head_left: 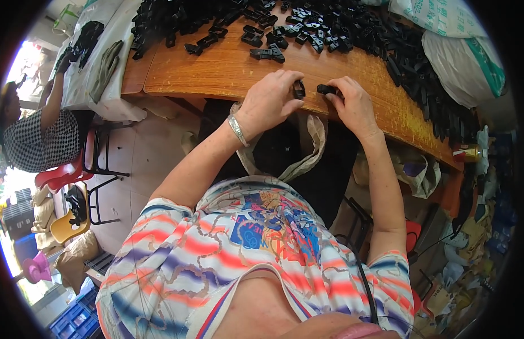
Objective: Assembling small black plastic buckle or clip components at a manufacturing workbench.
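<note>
Over the near edge of the wooden table (217,70), my left hand (270,101) pinches a small black plastic part (298,88) between thumb and fingers. A silver bracelet (238,130) circles that wrist. Just to the right, my right hand (354,105) grips another black plastic piece (326,88), its end pointing toward the left hand. The two pieces are a little apart. Farther back on the table lie heaps of similar black plastic parts (315,42); a few loose ones (267,53) sit nearer to my hands.
Long black pieces (426,93) line the table's right side, beside white sacks (462,68). An open cloth bag (314,148) hangs below the table edge at my lap. At the left, another person (44,133) works at a covered table (95,85), near a yellow chair (70,226).
</note>
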Available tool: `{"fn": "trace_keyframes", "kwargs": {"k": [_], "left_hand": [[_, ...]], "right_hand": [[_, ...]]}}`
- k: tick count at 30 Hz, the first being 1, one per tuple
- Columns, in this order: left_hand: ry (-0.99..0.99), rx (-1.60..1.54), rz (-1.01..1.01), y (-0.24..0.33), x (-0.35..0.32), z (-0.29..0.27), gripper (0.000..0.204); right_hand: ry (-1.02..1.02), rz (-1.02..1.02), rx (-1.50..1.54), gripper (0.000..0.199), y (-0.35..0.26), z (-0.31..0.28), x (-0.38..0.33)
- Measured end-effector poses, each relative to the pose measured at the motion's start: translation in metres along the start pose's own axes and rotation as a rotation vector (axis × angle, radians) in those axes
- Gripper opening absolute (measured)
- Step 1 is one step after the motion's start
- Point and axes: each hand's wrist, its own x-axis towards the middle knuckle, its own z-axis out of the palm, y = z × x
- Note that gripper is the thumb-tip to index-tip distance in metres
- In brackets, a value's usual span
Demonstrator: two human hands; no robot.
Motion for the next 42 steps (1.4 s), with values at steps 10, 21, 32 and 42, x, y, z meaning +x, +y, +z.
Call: {"fn": "trace_keyframes", "kwargs": {"k": [10, 21, 32, 42], "left_hand": [[-0.111, 0.225, 0.172, -0.013, 0.018, -0.003, 0.035], [-0.083, 0.097, 0.031, -0.028, 0.009, -0.004, 0.029], [-0.038, 0.064, 0.021, -0.035, 0.005, 0.001, 0.029], [-0.138, 0.066, -0.070, -0.030, 0.010, -0.003, 0.029]], "right_hand": [[-0.119, 0.428, 0.212, 0.023, 0.010, 0.000, 0.006], [-0.036, 0.219, 0.044, 0.026, -0.003, -0.003, -0.008], [0.041, -0.009, 0.165, 0.023, -0.043, 0.020, 0.018], [-0.063, -0.270, -0.469, 0.020, -0.063, 0.027, 0.014]]}}
